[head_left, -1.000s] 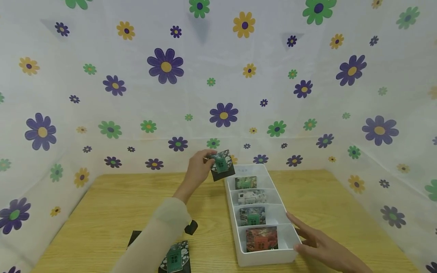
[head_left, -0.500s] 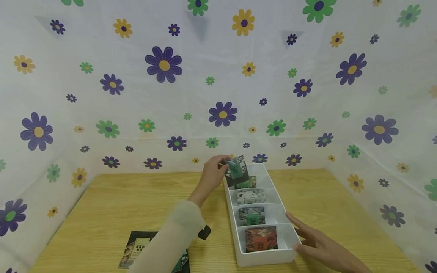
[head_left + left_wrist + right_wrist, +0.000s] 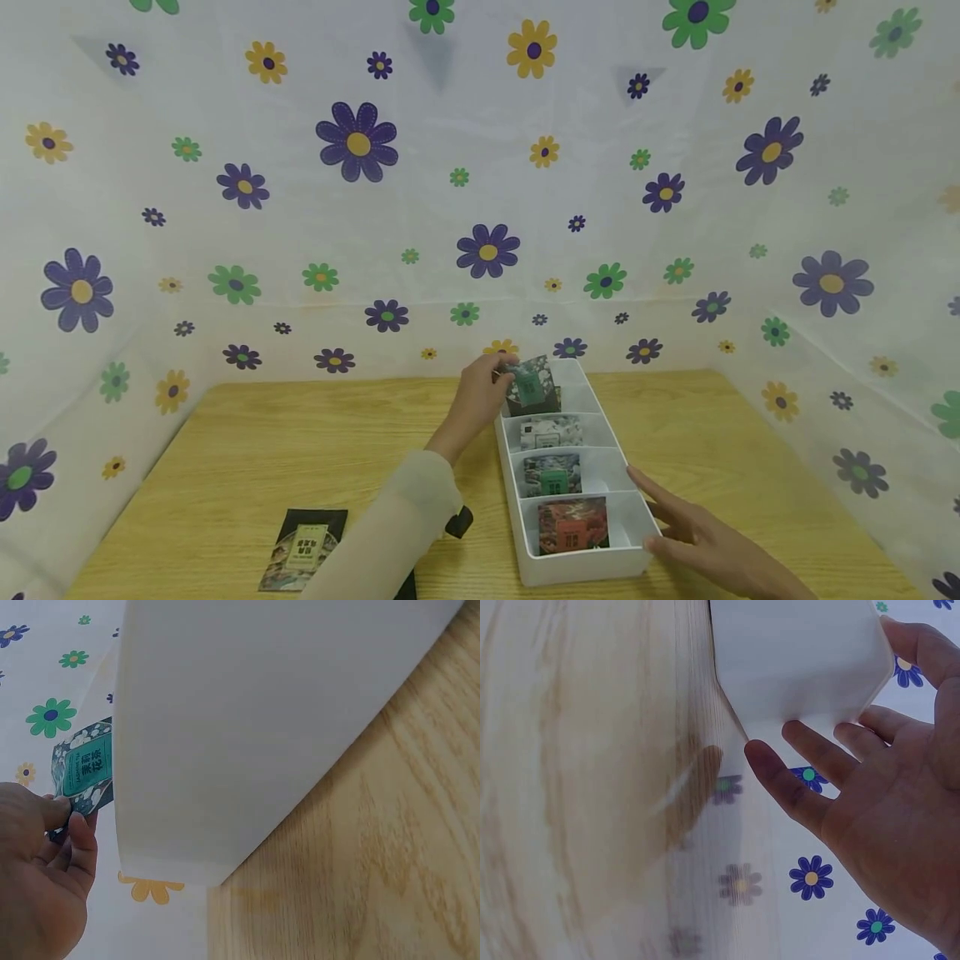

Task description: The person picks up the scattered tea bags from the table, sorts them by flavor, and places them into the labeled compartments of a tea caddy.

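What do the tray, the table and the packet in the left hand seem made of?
Tray: probably plastic, matte; it looks smooth, evenly white.
Table: wood or laminate, smooth; grain shows.
Packet: perhaps coated paper or plastic film, printed, thin, flat.

— First item?
— Bench (image 3: 750, 450), yellowish wood, grain visible.
— Behind the bench?
— White cloth (image 3: 427, 200), creased, with printed flowers (image 3: 487, 252) in purple, green and yellow.
— Flanking the bench?
— Same patterned cloth, left and right, running along both sides.
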`<state>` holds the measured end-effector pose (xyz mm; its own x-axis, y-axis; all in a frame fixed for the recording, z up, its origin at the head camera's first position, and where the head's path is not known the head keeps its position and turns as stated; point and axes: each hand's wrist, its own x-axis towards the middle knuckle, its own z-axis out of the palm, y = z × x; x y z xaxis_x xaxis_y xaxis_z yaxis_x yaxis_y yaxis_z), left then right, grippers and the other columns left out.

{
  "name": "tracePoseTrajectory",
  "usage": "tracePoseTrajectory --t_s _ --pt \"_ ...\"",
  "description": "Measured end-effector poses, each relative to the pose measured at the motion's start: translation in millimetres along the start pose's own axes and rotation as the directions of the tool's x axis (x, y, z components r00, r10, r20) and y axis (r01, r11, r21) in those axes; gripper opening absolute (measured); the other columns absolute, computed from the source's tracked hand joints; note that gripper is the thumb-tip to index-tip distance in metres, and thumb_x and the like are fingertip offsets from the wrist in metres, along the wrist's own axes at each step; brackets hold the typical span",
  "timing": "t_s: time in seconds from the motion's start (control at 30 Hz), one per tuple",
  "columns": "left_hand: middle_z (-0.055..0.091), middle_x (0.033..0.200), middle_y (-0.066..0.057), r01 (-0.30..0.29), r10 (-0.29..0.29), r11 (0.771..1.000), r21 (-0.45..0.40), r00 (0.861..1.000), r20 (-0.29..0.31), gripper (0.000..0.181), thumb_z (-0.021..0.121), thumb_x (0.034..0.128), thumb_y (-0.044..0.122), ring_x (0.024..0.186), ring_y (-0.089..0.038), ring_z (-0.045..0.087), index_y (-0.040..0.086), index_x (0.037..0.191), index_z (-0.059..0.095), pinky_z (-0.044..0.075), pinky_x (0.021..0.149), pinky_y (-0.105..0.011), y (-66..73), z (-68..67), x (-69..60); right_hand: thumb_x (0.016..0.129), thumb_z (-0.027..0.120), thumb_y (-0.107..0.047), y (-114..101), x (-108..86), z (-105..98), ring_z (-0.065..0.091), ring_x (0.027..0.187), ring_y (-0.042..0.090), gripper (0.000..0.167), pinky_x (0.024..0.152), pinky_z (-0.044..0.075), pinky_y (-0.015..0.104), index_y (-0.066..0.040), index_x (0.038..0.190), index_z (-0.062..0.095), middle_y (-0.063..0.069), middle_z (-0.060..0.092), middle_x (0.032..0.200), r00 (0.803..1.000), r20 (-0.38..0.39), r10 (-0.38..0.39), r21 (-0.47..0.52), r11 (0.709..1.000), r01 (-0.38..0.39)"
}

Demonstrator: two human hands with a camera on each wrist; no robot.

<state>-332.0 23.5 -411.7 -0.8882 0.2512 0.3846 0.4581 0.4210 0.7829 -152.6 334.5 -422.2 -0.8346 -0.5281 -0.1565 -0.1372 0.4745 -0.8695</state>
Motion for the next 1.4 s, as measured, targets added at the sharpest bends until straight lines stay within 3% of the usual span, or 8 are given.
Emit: tracePoseTrajectory --t_s 0.3,0.57,0.77,0.93,1.2,1.3,1.4 --pt "0.068 0.117 -0.012 0.021 -0.021 1.0 0.005 1.0 -0.018 0.024 0.061 0.1035 0.004 0.096 -0.022 0.063 0.002 0.126 0.068 0.056 0.082 -0.034 -1.0 1.1 0.0 0.113 0.044 -0.022 1.6 -0.4 -0.2 0.021 0.143 0.066 0.072 0.105 0.04 0.068 -0.014 0.166 -0.004 0.03 -0.002 0.167 1.0 -0.007 0.004 0.001 1.0 -0.004" --pt "0.07 0.111 -0.005 0.01 -0.015 0.996 0.092 0.998 0.06 0.019 0.061 0.1049 0.009 0.085 -0.016 0.062 0.009 0.121 0.071 0.054 0.075 -0.031 0.6 12.5 -7.0 0.113 0.044 -0.023 2.6 -1.0 0.5 0.02 0.144 0.064 0.072 0.106 0.039 0.068 -0.017 0.167 -0.003 0.029 -0.003 0.168 1.0 -0.015 0.014 0.007 1.0 -0.014" --pt "0.075 0.107 0.0 0.013 -0.018 0.978 0.208 1.0 0.022 0.012 0.068 0.1012 0.015 0.094 -0.014 0.068 0.013 0.112 0.075 0.056 0.082 -0.034 5.8 22.6 -11.6 0.113 0.043 -0.023 3.0 -1.0 0.3 0.021 0.143 0.065 0.072 0.106 0.04 0.068 -0.014 0.166 -0.004 0.03 -0.003 0.167 1.0 -0.008 0.014 0.002 1.0 -0.014" --pt "0.077 0.104 0.0 0.029 -0.031 0.967 0.253 1.0 0.004 0.01 0.071 0.0995 0.016 0.093 -0.016 0.071 0.013 0.107 0.076 0.057 0.079 -0.035 9.8 26.1 -16.2 0.113 0.043 -0.022 2.8 -0.8 0.4 0.021 0.143 0.065 0.071 0.106 0.041 0.065 -0.013 0.166 -0.004 0.031 -0.002 0.167 1.0 -0.007 0.003 -0.005 1.0 -0.003" --pt "0.065 0.108 -0.002 0.024 0.017 0.923 0.384 0.995 -0.102 0.01 0.076 0.0957 0.017 0.1 -0.019 0.058 0.015 0.105 0.08 0.055 0.076 -0.032 8.3 27.9 -16.8 0.113 0.045 -0.018 1.9 -1.1 0.5 0.021 0.142 0.066 0.071 0.105 0.044 0.062 -0.013 0.167 -0.001 0.03 0.001 0.167 1.0 -0.009 -0.024 -0.031 0.999 0.024" --pt "0.065 0.114 -0.005 0.024 0.015 0.937 0.347 0.994 -0.108 0.014 0.073 0.0979 0.016 0.107 -0.022 0.058 0.014 0.11 0.079 0.056 0.085 -0.035 5.8 22.3 -14.7 0.112 0.046 -0.018 1.7 -1.5 0.2 0.022 0.142 0.066 0.071 0.103 0.043 0.065 -0.014 0.167 0.0 0.03 0.002 0.167 0.999 -0.013 -0.033 -0.035 0.999 0.032" --pt "0.066 0.118 -0.006 0.027 -0.01 0.97 0.24 0.997 -0.074 0.018 0.067 0.1017 0.014 0.111 -0.023 0.059 0.011 0.117 0.076 0.055 0.092 -0.039 0.7 11.6 -13.5 0.112 0.045 -0.018 1.9 -1.5 -0.1 0.022 0.141 0.067 0.071 0.103 0.042 0.068 -0.015 0.167 0.0 0.03 0.002 0.167 0.999 -0.011 -0.031 -0.029 0.999 0.031"
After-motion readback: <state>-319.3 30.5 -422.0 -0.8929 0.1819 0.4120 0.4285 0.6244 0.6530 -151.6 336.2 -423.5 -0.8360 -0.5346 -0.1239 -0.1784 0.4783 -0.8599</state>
